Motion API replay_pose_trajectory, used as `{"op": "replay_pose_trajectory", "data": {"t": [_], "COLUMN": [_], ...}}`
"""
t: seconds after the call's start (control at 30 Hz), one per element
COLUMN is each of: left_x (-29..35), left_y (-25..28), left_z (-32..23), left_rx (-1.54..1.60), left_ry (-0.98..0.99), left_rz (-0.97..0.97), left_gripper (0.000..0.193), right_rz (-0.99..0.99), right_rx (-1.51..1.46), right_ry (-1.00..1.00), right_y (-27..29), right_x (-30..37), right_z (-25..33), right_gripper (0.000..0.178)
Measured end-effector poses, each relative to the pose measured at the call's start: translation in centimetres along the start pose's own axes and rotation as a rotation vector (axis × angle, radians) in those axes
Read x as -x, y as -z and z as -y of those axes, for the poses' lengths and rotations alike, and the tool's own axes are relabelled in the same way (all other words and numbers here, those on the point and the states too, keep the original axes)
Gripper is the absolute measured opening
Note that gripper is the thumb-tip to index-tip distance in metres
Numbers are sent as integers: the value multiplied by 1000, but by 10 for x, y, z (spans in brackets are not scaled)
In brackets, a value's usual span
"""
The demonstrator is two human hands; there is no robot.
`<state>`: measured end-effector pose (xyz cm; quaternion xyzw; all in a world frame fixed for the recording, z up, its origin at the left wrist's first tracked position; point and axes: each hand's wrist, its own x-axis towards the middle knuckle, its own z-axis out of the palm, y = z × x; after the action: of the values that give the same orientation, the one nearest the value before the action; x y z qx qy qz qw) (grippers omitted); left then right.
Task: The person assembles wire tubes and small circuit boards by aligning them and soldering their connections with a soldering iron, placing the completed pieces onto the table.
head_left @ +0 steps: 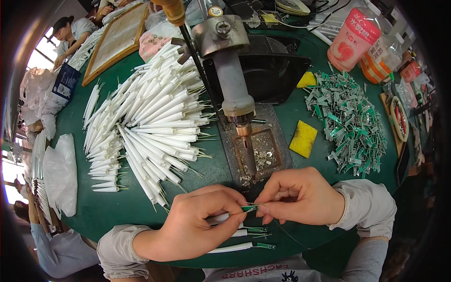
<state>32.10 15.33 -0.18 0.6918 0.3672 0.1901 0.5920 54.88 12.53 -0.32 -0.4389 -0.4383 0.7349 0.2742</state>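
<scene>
My left hand (195, 223) is closed, thumb and forefinger pinching a small green circuit board (249, 208). Part of a white tube (218, 219) shows beneath its fingers. At the board's other end, the fingertips of my right hand (303, 197) pinch thin wire ends (256, 203). Just beyond both hands, the tip of a soldering iron (249, 160) points down from its stand, apart from the board. Closer to me lie white tubes with boards at their wire ends, one of them a finished-looking white tube (232, 248) next to my left hand.
A fanned heap of white wired tubes (159, 108) covers the left. Loose green boards (350, 122) are piled at right, near yellow sponges (303, 139). Drink bottles (354, 37) stand behind them. A solder-littered metal base (268, 150) sits below the iron. Other people (75, 35) work beyond.
</scene>
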Motion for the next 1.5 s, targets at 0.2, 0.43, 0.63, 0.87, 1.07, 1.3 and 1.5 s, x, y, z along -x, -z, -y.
{"op": "replay_pose_trajectory", "data": {"t": [0.2, 0.43, 0.63, 0.87, 1.07, 1.3, 1.5], "left_x": [-3, -5, -8, -16, -19, -21, -20], "left_y": [1, 4, 3, 4, 7, 7, 7], "left_z": [-3, -8, -11, -7, -4, -7, -8], "left_rx": [-11, -21, -28, 52, 200, 292, 303], "left_ry": [1, -30, -13, 42, 44, 19, -46], "left_rz": [27, 18, 18, 13, -86, -103, -102], "left_gripper": [5, 5, 4, 4, 6, 6, 4], "right_rz": [14, 19, 17, -33, -158, -286, -291], "right_rx": [12, -12, 15, -9, 308, 476, 447], "right_ry": [23, 32, 30, 28, 242, 455, 487], "right_y": [1, 3, 5, 6, 7, 3, 2], "right_x": [-1, -2, -1, -3, 1, -1, -1], "right_z": [2, 4, 7, 12, 10, 7, 4], "right_gripper": [9, 9, 8, 10, 9, 12, 13]}}
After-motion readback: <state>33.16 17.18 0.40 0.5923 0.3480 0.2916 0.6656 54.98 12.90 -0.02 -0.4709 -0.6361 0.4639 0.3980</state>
